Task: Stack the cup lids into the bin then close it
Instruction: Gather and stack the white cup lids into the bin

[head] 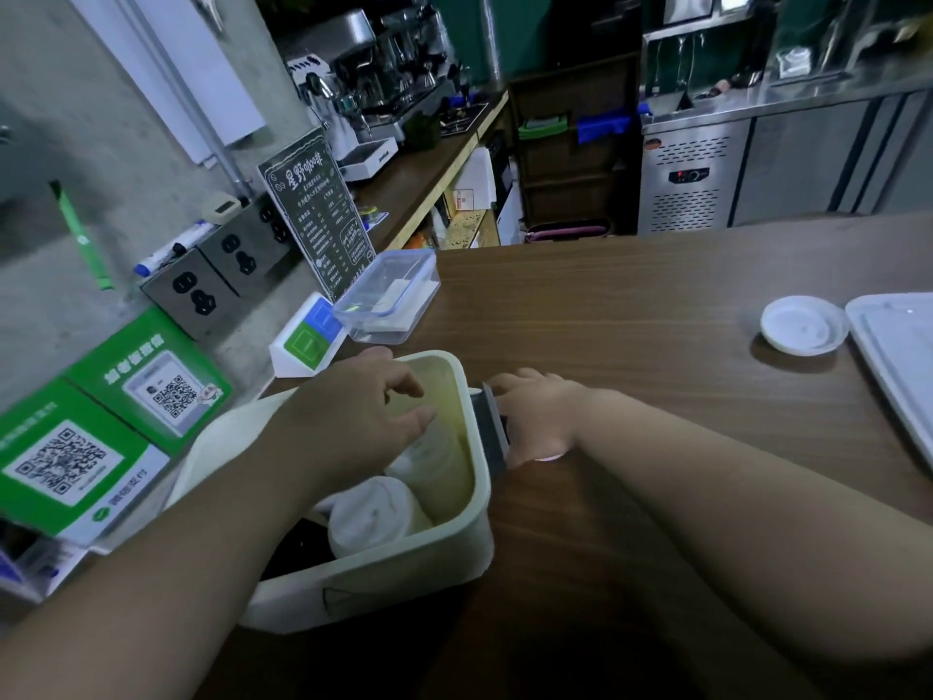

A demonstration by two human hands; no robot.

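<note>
While the relaxed left hand (353, 411) hovers over stacked lids (371, 517) in the open bin (404, 583) and the right hand (535, 416) lies flat against its clasp (492, 426), one loose lid (802, 324) lies far right.

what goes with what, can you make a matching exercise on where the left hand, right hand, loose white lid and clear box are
1 left hand
2 right hand
3 loose white lid
4 clear box

a beside the menu sign
b alone on the counter, far right
c over the open bin
d at the bin's grey clasp

Pairs: 1-c, 2-d, 3-b, 4-a
</note>
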